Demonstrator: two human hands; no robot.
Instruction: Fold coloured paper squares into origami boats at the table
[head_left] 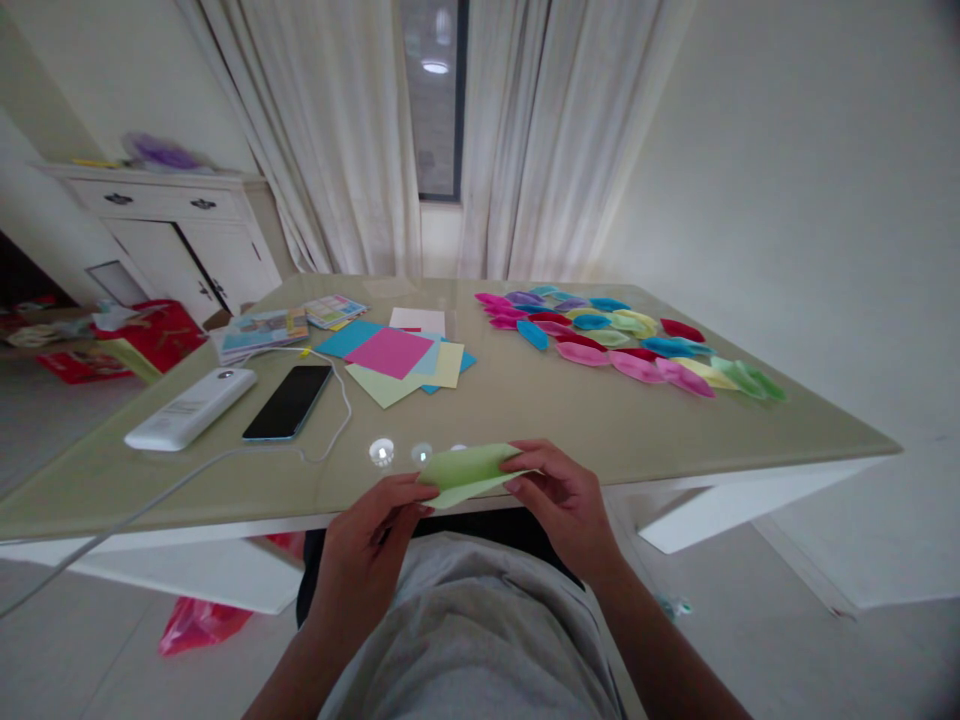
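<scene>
As it was held just above the near edge of the surface [525,420], the green paper [466,472] sat between both hands, partly folded into a long, flat shape; the left hand [371,540] pinched its left end between thumb and fingertips, and the right hand [564,500] was closed on its right end in the same way; the paper looked very light and thin, limp where single but stiffer along the fold, so it would likely crease or tear under a hard squeeze and slip little against dry skin; the ends and the folded edge seemed the best places to grip, with light fingertip pressure; farther back lay a stack [397,358] of coloured sheets, a phone [289,402] with a cable [330,440], a white box [191,408] beside it, and, to the right, a spread of folded pieces [622,340], all well apart from the hands.
</scene>
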